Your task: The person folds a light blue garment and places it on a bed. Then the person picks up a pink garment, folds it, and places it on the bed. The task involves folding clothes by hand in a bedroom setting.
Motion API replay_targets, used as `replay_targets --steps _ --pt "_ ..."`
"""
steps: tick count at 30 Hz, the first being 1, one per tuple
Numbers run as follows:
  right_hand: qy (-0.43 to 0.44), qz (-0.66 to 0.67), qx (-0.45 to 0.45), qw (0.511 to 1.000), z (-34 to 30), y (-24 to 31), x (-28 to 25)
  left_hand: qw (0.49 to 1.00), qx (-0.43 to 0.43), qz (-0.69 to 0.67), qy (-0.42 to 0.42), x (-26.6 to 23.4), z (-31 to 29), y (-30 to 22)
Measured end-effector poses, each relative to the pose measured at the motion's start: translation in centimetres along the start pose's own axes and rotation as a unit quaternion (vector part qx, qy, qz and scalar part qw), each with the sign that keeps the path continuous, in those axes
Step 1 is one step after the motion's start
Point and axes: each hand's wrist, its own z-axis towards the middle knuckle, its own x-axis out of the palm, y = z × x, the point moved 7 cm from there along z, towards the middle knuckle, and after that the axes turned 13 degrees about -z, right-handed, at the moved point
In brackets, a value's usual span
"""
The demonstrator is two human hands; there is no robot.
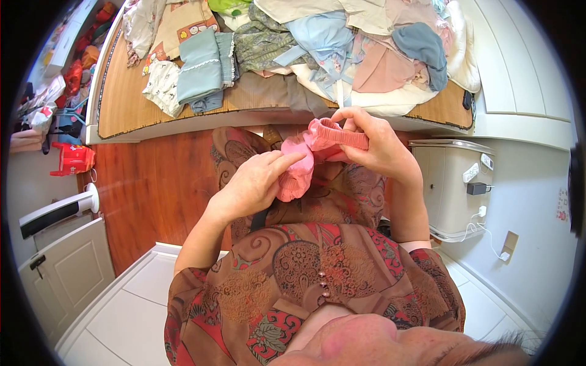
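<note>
A small pink garment (297,179) with a ribbed band (349,138) hangs bunched between my hands, over my lap. My right hand (386,146) pinches the ribbed band between thumb and fingers. Lower and to the left, my left hand (251,183) grips the gathered end, its index finger lying across the pink cloth. The left thumb and the cloth's underside are hidden, and the folds do not show what kind of garment it is.
Ahead stands a wooden-topped table (125,104) heaped with clothes, among them folded teal trousers (198,70), a light blue garment (320,36) and a grey-blue piece (421,52). A cream suitcase (436,189) stands right, near plugged-in chargers (479,189). A red package (73,158) lies left.
</note>
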Motion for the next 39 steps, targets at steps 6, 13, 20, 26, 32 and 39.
replay_targets --steps 6,13,20,26,32,39 --pt "-0.088 -0.088 -0.055 0.991 -0.6 0.0 -1.7 0.991 -0.012 0.125 -0.038 -0.2 0.6 0.1" --pt "-0.201 -0.192 -0.104 0.955 -1.7 -1.3 -5.0 0.977 -0.068 0.129 -0.154 -3.9 -0.9 1.1" --pt "-0.264 -0.214 -0.009 0.94 -2.8 -3.9 -8.1 0.969 -0.118 0.049 -0.213 -6.4 -2.6 1.3" --pt "-0.27 -0.314 0.003 0.91 -2.7 -6.2 -8.2 0.957 -0.205 -0.11 -0.173 -5.7 -2.9 2.6" --pt "-0.266 -0.421 0.037 0.867 -1.9 -7.0 -7.8 0.894 -0.186 -0.378 -0.152 -3.0 -1.7 3.5" --pt "-0.122 -0.332 0.075 0.932 -0.6 -7.1 -4.9 0.853 -0.201 -0.447 -0.178 -0.7 0.1 4.4"
